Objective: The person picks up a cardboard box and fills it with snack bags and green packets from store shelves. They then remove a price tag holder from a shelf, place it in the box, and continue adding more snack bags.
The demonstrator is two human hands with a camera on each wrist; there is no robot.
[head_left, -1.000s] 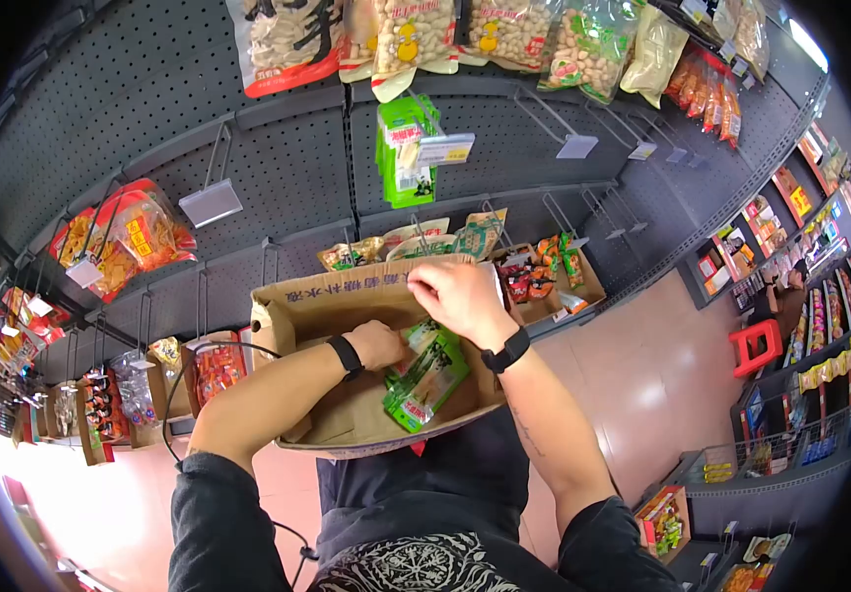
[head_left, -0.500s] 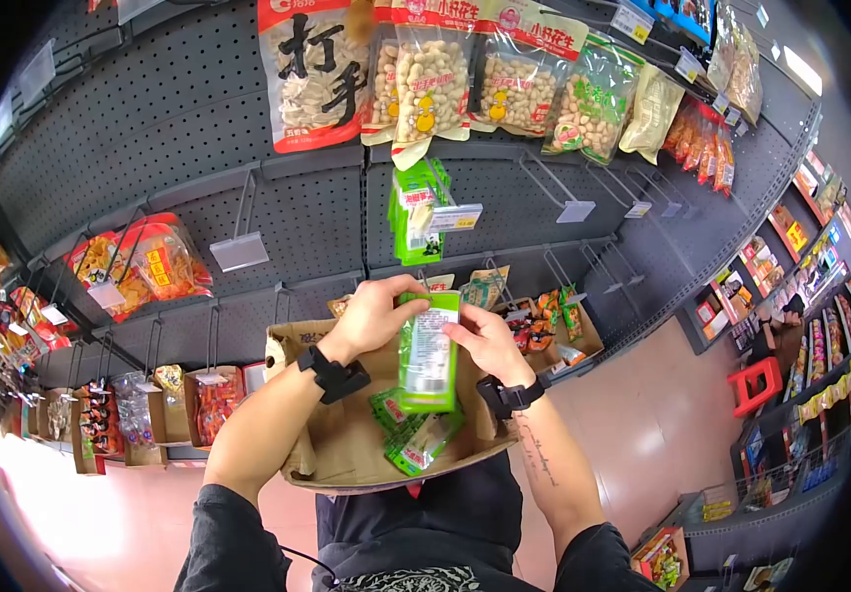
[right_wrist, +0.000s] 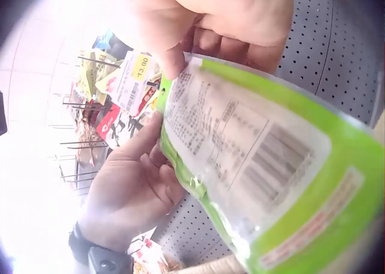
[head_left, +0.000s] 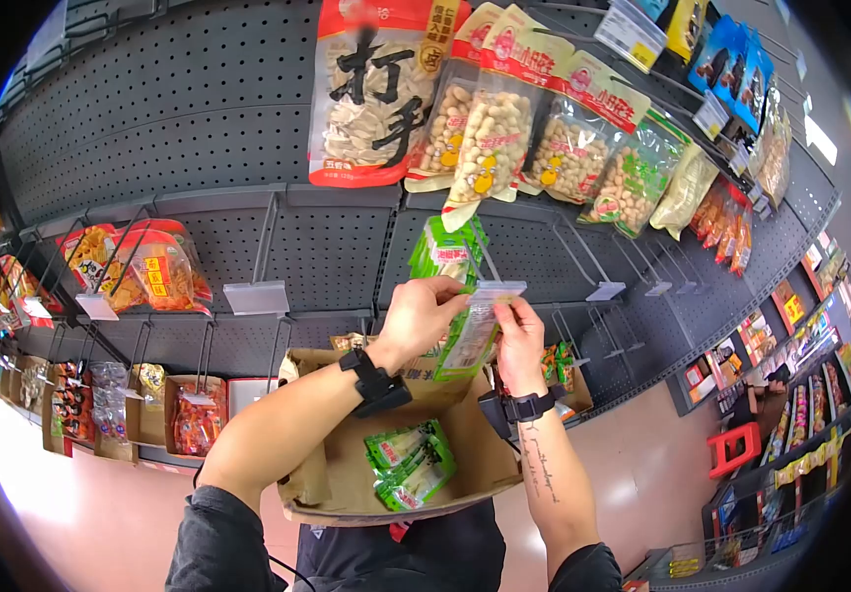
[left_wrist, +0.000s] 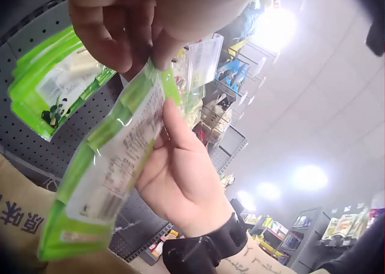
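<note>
A green snack packet (head_left: 467, 340) with a white label and barcode is raised above the cardboard box, close to a hook's price tag holder (head_left: 496, 291). My left hand (head_left: 424, 318) pinches its top left corner. My right hand (head_left: 519, 345) pinches the opposite top corner, thumb on the label side in the right wrist view. Matching green packets (head_left: 440, 247) hang on the hook just behind; the left wrist view shows these hanging packets (left_wrist: 60, 84) beside my left fingers. Below, more green packets (head_left: 411, 464) lie inside the box (head_left: 347, 498).
Bags of peanuts (head_left: 495, 133) and a red-topped bag (head_left: 371, 94) hang above on the perforated panel (head_left: 179, 109). An unfilled hook with a tag (head_left: 256, 298) juts out at left. Open cartons of snacks (head_left: 197, 419) line the lower shelf. A red stool (head_left: 733, 449) stands at right.
My left hand came out of the box, and both hands took hold of a green packet. They have since lifted it from over the box up to the hook's tag.
</note>
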